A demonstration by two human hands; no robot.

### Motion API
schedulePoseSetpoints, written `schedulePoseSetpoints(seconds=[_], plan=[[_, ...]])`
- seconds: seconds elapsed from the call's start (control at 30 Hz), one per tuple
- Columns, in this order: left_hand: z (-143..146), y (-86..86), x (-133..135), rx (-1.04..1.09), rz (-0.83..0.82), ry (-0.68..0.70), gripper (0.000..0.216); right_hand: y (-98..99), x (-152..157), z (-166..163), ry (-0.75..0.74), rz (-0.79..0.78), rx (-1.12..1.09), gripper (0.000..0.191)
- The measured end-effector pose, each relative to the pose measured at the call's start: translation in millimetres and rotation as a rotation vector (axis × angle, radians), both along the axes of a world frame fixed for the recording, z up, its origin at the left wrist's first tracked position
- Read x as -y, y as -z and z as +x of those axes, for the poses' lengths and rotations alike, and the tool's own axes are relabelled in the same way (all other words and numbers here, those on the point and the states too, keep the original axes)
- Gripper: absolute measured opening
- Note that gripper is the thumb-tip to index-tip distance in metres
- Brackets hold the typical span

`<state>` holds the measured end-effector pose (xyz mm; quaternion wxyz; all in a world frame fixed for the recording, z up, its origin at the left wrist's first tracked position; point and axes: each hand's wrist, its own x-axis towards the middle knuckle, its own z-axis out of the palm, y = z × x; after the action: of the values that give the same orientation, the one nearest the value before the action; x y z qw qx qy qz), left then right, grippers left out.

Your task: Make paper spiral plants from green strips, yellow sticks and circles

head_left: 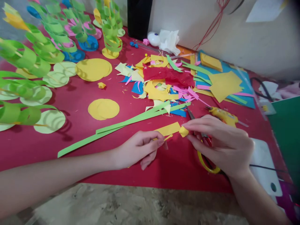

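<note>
Right fingers (199,123) on yellow paper roll (184,131)

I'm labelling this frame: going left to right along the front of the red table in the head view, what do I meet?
From the left: pale green disc → stacked yellow discs → left hand pinching a thin yellow stick → small yellow roll in the right hand → white flat object.
</note>
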<state>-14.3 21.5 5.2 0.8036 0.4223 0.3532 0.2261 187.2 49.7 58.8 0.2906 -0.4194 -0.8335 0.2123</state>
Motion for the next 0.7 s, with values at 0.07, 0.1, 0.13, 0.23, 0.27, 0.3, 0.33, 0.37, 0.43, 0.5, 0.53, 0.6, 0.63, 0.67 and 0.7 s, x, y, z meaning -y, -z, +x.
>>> schedulePoseSetpoints(seconds=[0.07,0.1,0.13,0.23,0.27,0.3,0.33,0.37,0.43,0.5,0.53,0.6,0.63,0.67,0.7], plan=[[-0.1,0.2,-0.1,-0.008,-0.002,-0.001,0.023,2.1,-0.9,-1.6,-0.028,-0.014,0.008,0.026],[-0.2,0.3,-0.1,-0.013,-0.001,-0.001,0.023,3.2,-1.2,-2.3,-0.043,-0.021,0.010,0.024],[-0.3,0.3,-0.2,-0.017,0.000,0.000,0.023,4.3,-1.5,-2.9,-0.055,-0.025,0.006,0.024],[-0.6,0.0,-0.5,-0.025,0.006,0.013,0.023,6.8,-2.0,-3.2,-0.097,-0.017,-0.005,0.024],[-0.7,-0.1,-0.6,-0.025,0.008,0.017,0.023,7.3,-2.0,-3.0,-0.110,-0.006,-0.007,0.024],[-0.9,-0.2,-0.7,-0.025,0.009,0.020,0.023,7.7,-2.1,-2.8,-0.122,0.001,-0.004,0.025],[-1.0,-0.2,-0.8,-0.024,0.010,0.021,0.023,8.0,-2.1,-2.6,-0.131,0.011,0.000,0.025],[-1.2,-0.2,-0.8,-0.024,0.011,0.021,0.024,8.2,-2.0,-2.6,-0.139,0.020,0.005,0.025],[-1.5,-0.2,-0.8,-0.024,0.012,0.021,0.024,8.4,-1.8,-2.6,-0.143,0.028,0.013,0.025],[-1.7,0.0,-0.6,-0.024,0.013,0.021,0.023,8.4,-1.3,-2.9,-0.135,0.030,0.021,0.025],[-1.8,0.1,-0.5,-0.023,0.012,0.020,0.023,8.3,-1.0,-3.0,-0.130,0.035,0.023,0.024],[-1.7,0.3,-0.3,-0.020,0.011,0.015,0.023,8.1,-0.5,-3.3,-0.122,0.048,0.033,0.024],[-1.7,0.4,-0.1,-0.018,0.012,0.012,0.023,8.1,-0.4,-3.4,-0.121,0.056,0.036,0.023],[-1.6,0.5,0.0,-0.017,0.014,0.009,0.023,8.3,-0.3,-3.5,-0.122,0.061,0.037,0.023],[-1.5,0.6,0.1,-0.015,0.017,0.007,0.023,8.6,-0.2,-3.6,-0.126,0.065,0.037,0.023]])
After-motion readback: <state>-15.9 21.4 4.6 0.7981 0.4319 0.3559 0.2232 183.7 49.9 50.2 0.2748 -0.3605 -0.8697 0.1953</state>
